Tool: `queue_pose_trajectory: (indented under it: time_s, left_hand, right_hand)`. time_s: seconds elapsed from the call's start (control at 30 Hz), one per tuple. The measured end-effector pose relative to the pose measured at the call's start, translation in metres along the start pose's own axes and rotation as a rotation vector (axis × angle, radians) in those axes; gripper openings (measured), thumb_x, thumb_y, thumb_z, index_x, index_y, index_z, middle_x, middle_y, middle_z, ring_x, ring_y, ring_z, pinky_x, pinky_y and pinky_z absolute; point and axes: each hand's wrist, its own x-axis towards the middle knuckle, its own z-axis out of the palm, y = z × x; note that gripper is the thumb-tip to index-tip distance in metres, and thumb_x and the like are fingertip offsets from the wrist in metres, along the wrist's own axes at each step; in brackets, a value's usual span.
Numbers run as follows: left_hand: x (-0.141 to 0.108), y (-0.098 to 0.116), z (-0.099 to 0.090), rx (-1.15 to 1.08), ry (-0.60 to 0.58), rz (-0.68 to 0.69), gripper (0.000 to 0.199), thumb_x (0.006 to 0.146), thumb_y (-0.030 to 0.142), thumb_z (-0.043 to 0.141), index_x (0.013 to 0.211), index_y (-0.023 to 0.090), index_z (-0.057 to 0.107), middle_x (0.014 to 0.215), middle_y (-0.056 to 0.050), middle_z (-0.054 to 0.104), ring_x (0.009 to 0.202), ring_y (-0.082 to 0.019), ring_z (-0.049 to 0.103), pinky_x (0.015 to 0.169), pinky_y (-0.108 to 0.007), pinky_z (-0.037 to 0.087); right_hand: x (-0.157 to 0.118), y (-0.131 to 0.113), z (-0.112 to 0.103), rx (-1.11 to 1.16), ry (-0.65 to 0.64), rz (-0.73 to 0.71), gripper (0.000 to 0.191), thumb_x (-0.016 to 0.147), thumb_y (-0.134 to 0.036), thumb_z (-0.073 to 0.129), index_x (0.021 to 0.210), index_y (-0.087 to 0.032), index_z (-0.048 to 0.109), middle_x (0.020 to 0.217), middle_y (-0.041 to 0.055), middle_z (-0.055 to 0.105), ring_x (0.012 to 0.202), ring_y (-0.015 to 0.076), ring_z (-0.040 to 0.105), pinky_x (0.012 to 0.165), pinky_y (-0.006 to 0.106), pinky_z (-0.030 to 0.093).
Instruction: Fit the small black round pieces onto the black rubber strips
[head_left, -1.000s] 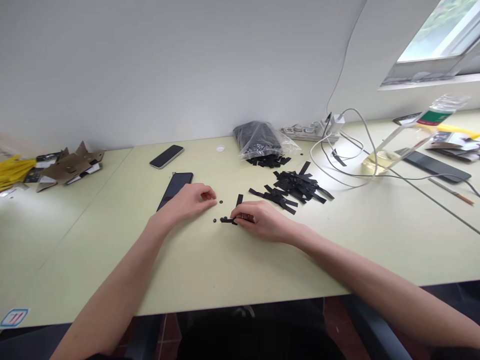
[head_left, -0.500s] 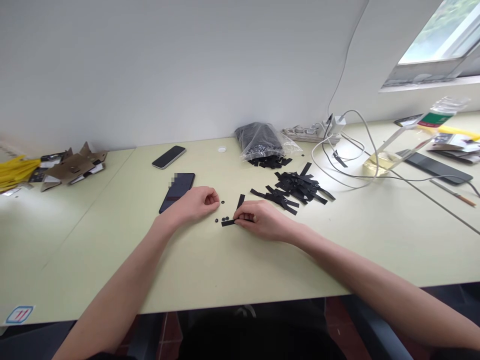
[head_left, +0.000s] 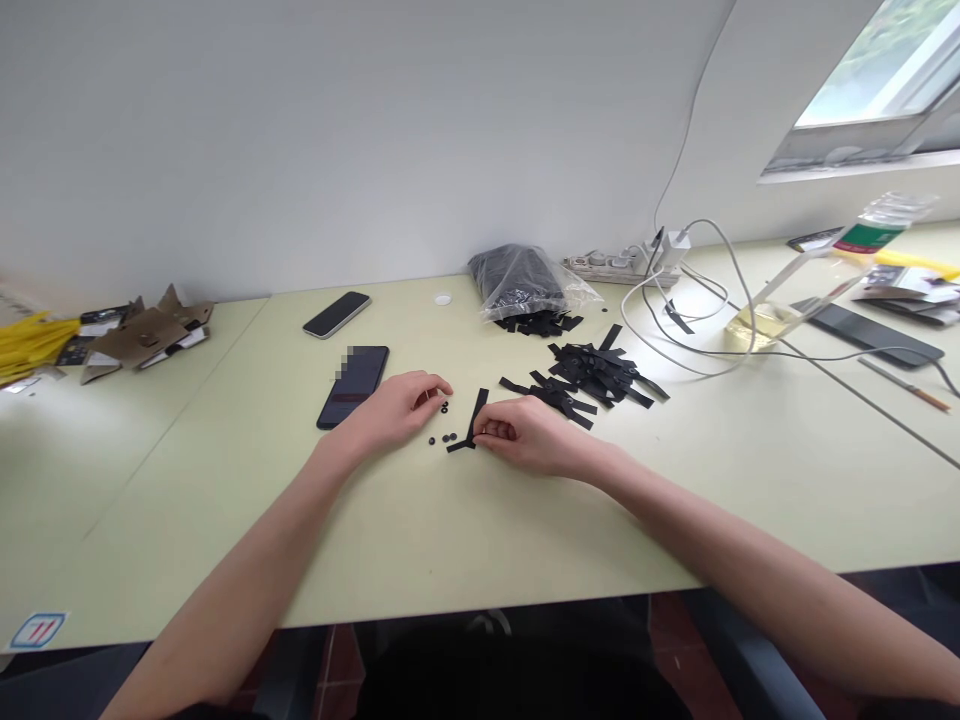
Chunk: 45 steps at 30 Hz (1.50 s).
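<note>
My left hand (head_left: 405,408) rests at the table's middle, thumb and forefinger slightly apart beside small black rings (head_left: 444,407). Whether the fingertips touch one is too small to tell. With curled fingers, my right hand (head_left: 525,436) pinches a black strip (head_left: 460,447) whose free end points left; the rest is hidden by the fingers. Another black strip (head_left: 480,402) slants up just behind those fingertips, meeting the first one. Between the hands lie several small black round pieces (head_left: 448,438). A loose pile of black strips (head_left: 600,372) is behind my right hand.
A phone (head_left: 360,372) lies by my left wrist, a second phone (head_left: 336,315) farther back. Against the wall are a plastic bag of black pieces (head_left: 521,280) and a power strip (head_left: 607,268). Cables and a tilted bottle (head_left: 772,322) are to the right, torn cardboard (head_left: 142,338) to the left.
My left forefinger and thumb have parted and shifted slightly right, and a second small ring shows below them. The strip in my right hand has shifted slightly right and now meets the slanted strip.
</note>
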Motion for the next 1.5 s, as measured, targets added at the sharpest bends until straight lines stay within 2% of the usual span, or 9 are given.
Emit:
queue_pose_trajectory:
  time_s: [0.07, 0.17, 0.33, 0.5, 0.77, 0.93, 1.1, 1.33, 1.5]
  left_hand:
    - [-0.002, 0.003, -0.006, -0.025, -0.038, -0.031, 0.029, 0.098, 0.041, 0.050, 0.105, 0.024, 0.072, 0.104, -0.004, 0.071, 0.089, -0.020, 0.063, 0.073, -0.028, 0.046]
    - [-0.006, 0.007, -0.018, -0.082, -0.174, -0.091, 0.026, 0.092, 0.046, 0.059, 0.095, 0.023, 0.071, 0.088, -0.003, 0.069, 0.077, -0.018, 0.061, 0.066, -0.026, 0.045]
    - [-0.008, 0.010, -0.025, -0.092, -0.354, -0.098, 0.029, 0.082, 0.050, 0.071, 0.096, 0.024, 0.072, 0.077, -0.001, 0.061, 0.070, -0.016, 0.055, 0.057, -0.024, 0.040]
    - [-0.007, 0.013, -0.017, -0.129, -0.372, -0.081, 0.022, 0.087, 0.044, 0.066, 0.095, 0.024, 0.071, 0.085, -0.002, 0.066, 0.073, -0.017, 0.057, 0.060, -0.024, 0.041]
    - [-0.012, 0.002, -0.033, -0.079, -0.388, -0.202, 0.035, 0.078, 0.057, 0.074, 0.092, 0.024, 0.070, 0.080, -0.002, 0.064, 0.071, -0.018, 0.056, 0.056, -0.024, 0.039]
    - [-0.011, 0.003, -0.031, -0.080, -0.413, -0.161, 0.020, 0.084, 0.044, 0.066, 0.089, 0.025, 0.072, 0.082, -0.002, 0.068, 0.071, -0.018, 0.058, 0.057, -0.024, 0.038]
    - [-0.012, 0.007, -0.027, -0.073, -0.369, -0.142, 0.016, 0.084, 0.033, 0.061, 0.087, 0.024, 0.073, 0.083, -0.002, 0.071, 0.072, -0.018, 0.061, 0.058, -0.025, 0.040]
    - [-0.009, 0.021, -0.017, -0.177, -0.211, -0.078, 0.019, 0.088, 0.036, 0.061, 0.091, 0.023, 0.073, 0.080, -0.001, 0.071, 0.073, -0.017, 0.063, 0.064, -0.025, 0.045]
    - [-0.008, 0.019, -0.020, -0.256, -0.097, -0.067, 0.017, 0.087, 0.037, 0.066, 0.090, 0.022, 0.073, 0.095, -0.002, 0.075, 0.086, -0.018, 0.068, 0.076, -0.026, 0.050]
  right_hand:
    - [0.000, 0.001, 0.000, 0.002, 0.008, -0.034, 0.013, 0.094, -0.018, 0.060, 0.093, -0.020, 0.073, 0.091, 0.0030, 0.074, 0.082, 0.0165, 0.064, 0.071, 0.027, 0.042]
    - [0.000, 0.003, -0.001, -0.004, 0.007, -0.072, 0.014, 0.094, -0.015, 0.058, 0.092, -0.020, 0.072, 0.091, 0.0036, 0.073, 0.083, 0.0169, 0.062, 0.072, 0.027, 0.042]
    - [0.001, 0.004, 0.000, -0.014, 0.001, -0.067, 0.013, 0.093, -0.015, 0.059, 0.089, -0.019, 0.070, 0.085, 0.0021, 0.070, 0.077, 0.0154, 0.057, 0.067, 0.027, 0.040]
    - [0.001, 0.004, 0.000, -0.005, 0.004, -0.057, 0.013, 0.092, -0.015, 0.059, 0.087, -0.019, 0.070, 0.083, 0.0016, 0.070, 0.076, 0.0149, 0.057, 0.067, 0.027, 0.039]
    - [0.001, 0.004, 0.000, 0.004, 0.008, -0.039, 0.011, 0.093, -0.018, 0.060, 0.090, -0.019, 0.072, 0.083, 0.0029, 0.069, 0.076, 0.0154, 0.058, 0.066, 0.027, 0.039]
    - [0.000, 0.004, 0.000, -0.011, 0.002, -0.068, 0.012, 0.094, -0.017, 0.059, 0.091, -0.019, 0.071, 0.086, 0.0028, 0.070, 0.080, 0.0163, 0.060, 0.069, 0.028, 0.041]
    - [0.000, 0.007, 0.002, -0.036, -0.008, -0.124, 0.015, 0.095, -0.015, 0.057, 0.096, -0.019, 0.071, 0.093, 0.0046, 0.071, 0.085, 0.0174, 0.061, 0.072, 0.028, 0.043]
    - [0.000, 0.006, 0.002, -0.056, 0.011, -0.147, 0.016, 0.095, -0.014, 0.057, 0.099, -0.020, 0.072, 0.091, 0.0040, 0.071, 0.080, 0.0160, 0.061, 0.071, 0.027, 0.041]
    - [-0.001, 0.005, 0.001, -0.060, 0.005, -0.133, 0.017, 0.094, -0.014, 0.057, 0.099, -0.020, 0.072, 0.091, 0.0034, 0.071, 0.080, 0.0152, 0.061, 0.070, 0.027, 0.041]
